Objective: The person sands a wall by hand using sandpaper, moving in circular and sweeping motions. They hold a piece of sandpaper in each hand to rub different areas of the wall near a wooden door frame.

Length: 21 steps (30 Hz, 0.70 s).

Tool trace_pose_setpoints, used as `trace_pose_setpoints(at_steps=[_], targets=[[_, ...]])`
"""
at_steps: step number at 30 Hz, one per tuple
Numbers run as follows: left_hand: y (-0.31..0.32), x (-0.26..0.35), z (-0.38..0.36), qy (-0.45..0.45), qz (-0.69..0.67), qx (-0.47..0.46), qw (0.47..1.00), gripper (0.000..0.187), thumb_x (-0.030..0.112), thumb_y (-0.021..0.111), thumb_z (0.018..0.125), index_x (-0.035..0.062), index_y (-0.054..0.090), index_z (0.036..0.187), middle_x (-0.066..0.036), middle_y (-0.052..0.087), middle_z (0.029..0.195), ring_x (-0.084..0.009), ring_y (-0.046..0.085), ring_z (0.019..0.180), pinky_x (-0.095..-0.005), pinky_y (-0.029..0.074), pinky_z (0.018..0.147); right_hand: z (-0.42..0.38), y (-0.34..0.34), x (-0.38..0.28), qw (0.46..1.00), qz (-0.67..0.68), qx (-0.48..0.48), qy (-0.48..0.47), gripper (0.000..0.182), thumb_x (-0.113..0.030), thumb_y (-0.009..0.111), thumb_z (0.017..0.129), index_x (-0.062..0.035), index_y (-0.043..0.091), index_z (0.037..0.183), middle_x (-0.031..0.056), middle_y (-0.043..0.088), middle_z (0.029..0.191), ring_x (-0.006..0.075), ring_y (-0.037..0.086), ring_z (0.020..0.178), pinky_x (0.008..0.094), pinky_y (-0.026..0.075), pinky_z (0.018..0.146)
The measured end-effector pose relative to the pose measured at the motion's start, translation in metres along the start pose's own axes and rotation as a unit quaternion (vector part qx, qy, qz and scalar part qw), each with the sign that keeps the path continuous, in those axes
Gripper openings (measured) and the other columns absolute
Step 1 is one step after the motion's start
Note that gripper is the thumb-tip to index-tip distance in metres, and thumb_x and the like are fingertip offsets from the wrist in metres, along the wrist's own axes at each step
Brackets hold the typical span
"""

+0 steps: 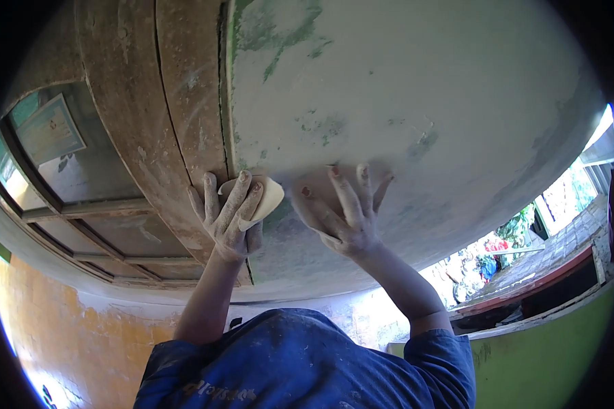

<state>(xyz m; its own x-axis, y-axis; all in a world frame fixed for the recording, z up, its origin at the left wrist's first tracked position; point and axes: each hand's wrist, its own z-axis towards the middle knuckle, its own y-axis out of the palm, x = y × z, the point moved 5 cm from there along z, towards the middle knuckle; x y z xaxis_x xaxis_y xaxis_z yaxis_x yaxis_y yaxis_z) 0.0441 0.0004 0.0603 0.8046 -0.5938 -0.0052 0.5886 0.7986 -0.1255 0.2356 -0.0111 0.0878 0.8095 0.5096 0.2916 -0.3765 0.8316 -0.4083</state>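
My left hand, coated in pale dust, presses a cream-coloured piece of sandpaper to the wall beside the wooden frame. The sheet is curled, and its abrasive face is hidden. Its fingers lie over the sheet, with the fingertips close to the frame's edge. To the right, my right hand is spread against the wall, equally dusty and with nothing in it. The wall is smooth and greyish white, with green patches showing through.
A brown wooden frame borders the wall on the left, with a paned window beyond it. Peeling yellow wall shows lower left. At right, a ledge tops a green wall, with an opening to the outdoors.
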Motion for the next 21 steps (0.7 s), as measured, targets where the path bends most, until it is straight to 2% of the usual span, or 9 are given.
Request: trace_pose_setpoints(at_steps=[3, 5, 6, 8, 12, 14, 15, 17, 21], targets=[[0.001, -0.001, -0.001, 0.002, -0.006, 0.006, 1.0, 0.033, 0.026, 0.038, 0.095, 0.0099, 0.059, 0.115, -0.012, 0.058, 0.125, -0.0491, 0.031, 0.129, -0.0552, 0.012, 0.11, 0.004, -0.004, -0.005, 0.997, -0.028, -0.036, -0.055, 0.038, -0.044, 0.056, 0.085, -0.0265, 0.06, 0.119, 0.0048, 0.034, 0.146, 0.0359, 0.016, 0.139, 0.0717, 0.0, 0.104], [0.001, -0.002, -0.002, 0.009, -0.004, 0.012, 1.0, 0.033, 0.025, 0.038, 0.095, 0.0095, 0.059, 0.115, -0.012, 0.058, 0.125, -0.0495, 0.032, 0.129, -0.0555, 0.013, 0.11, 0.002, -0.015, 0.001, 0.999, 0.004, 0.004, -0.047, 0.035, -0.03, 0.047, 0.093, -0.0197, 0.055, 0.125, 0.0059, 0.042, 0.141, 0.0363, 0.022, 0.138, 0.0695, 0.003, 0.105], [0.001, -0.001, -0.002, 0.013, -0.005, 0.015, 1.0, 0.033, 0.025, 0.038, 0.095, 0.0095, 0.059, 0.115, -0.012, 0.058, 0.125, -0.0495, 0.032, 0.129, -0.0555, 0.013, 0.11, -0.003, -0.017, 0.006, 0.999, 0.001, 0.008, -0.048, 0.035, -0.03, 0.047, 0.093, -0.0197, 0.055, 0.125, 0.0059, 0.042, 0.141, 0.0363, 0.022, 0.138, 0.0695, 0.003, 0.105], [0.001, -0.001, -0.003, 0.001, -0.027, 0.016, 1.0, 0.033, 0.025, 0.038, 0.095, 0.0094, 0.059, 0.115, -0.013, 0.057, 0.125, -0.049, 0.031, 0.129, -0.0553, 0.012, 0.11, -0.017, -0.023, 0.023, 0.997, 0.0, 0.081, 0.001, 0.04, -0.013, 0.045, 0.09, -0.0147, 0.05, 0.13, 0.0104, 0.047, 0.137, 0.0407, 0.025, 0.135, 0.0688, 0.007, 0.105], [-0.001, 0.002, 0.001, 0.013, 0.008, 0.006, 1.0, 0.032, 0.024, 0.038, 0.095, 0.0087, 0.058, 0.116, -0.015, 0.057, 0.125, -0.0482, 0.031, 0.13, -0.0571, 0.017, 0.108, -0.031, -0.033, 0.039, 0.99, -0.045, 0.102, 0.085, 0.05, -0.003, 0.044, 0.084, -0.016, 0.048, 0.132, 0.0139, 0.043, 0.14, 0.0428, 0.02, 0.137, 0.0683, 0.006, 0.105], [0.0, 0.001, -0.002, 0.008, -0.007, 0.006, 1.0, 0.032, 0.023, 0.038, 0.095, 0.0083, 0.057, 0.117, -0.016, 0.057, 0.125, -0.0484, 0.031, 0.13, -0.0577, 0.018, 0.108, -0.03, -0.028, 0.04, 0.987, -0.125, -0.005, 0.104, 0.033, -0.011, 0.04, 0.094, -0.0048, 0.056, 0.123, 0.0233, 0.043, 0.137, 0.0464, 0.018, 0.136, 0.0653, 0.006, 0.106], [0.001, 0.0, -0.003, 0.001, -0.02, 0.005, 1.0, 0.032, 0.023, 0.038, 0.095, 0.008, 0.056, 0.117, -0.016, 0.057, 0.125, -0.0486, 0.031, 0.13, -0.0583, 0.019, 0.107, -0.028, -0.028, 0.04, 0.986, -0.127, -0.005, 0.107, 0.033, -0.011, 0.04, 0.094, -0.0048, 0.056, 0.123, 0.0233, 0.043, 0.137, 0.0464, 0.018, 0.136, 0.0653, 0.006, 0.106], [0.0, 0.001, -0.001, 0.009, -0.013, 0.005, 1.0, 0.032, 0.023, 0.038, 0.095, 0.0078, 0.056, 0.117, -0.016, 0.057, 0.125, -0.0488, 0.032, 0.129, -0.0586, 0.019, 0.107, -0.02, -0.027, 0.046, 0.984, -0.123, 0.011, 0.128, 0.055, -0.003, 0.048, 0.079, -0.0186, 0.05, 0.132, 0.0138, 0.039, 0.143, 0.042, 0.012, 0.139, 0.066, -0.002, 0.106], [0.0, 0.001, -0.001, 0.017, -0.01, 0.006, 1.0, 0.032, 0.022, 0.038, 0.095, 0.0072, 0.055, 0.117, -0.018, 0.056, 0.124, -0.0494, 0.034, 0.128, -0.0592, 0.021, 0.107, 0.018, -0.045, 0.064, 0.981, -0.133, 0.031, 0.136, 0.052, -0.001, 0.043, 0.083, -0.0201, 0.051, 0.131, 0.0109, 0.04, 0.143, 0.0391, 0.015, 0.139, 0.0624, -0.002, 0.108]])
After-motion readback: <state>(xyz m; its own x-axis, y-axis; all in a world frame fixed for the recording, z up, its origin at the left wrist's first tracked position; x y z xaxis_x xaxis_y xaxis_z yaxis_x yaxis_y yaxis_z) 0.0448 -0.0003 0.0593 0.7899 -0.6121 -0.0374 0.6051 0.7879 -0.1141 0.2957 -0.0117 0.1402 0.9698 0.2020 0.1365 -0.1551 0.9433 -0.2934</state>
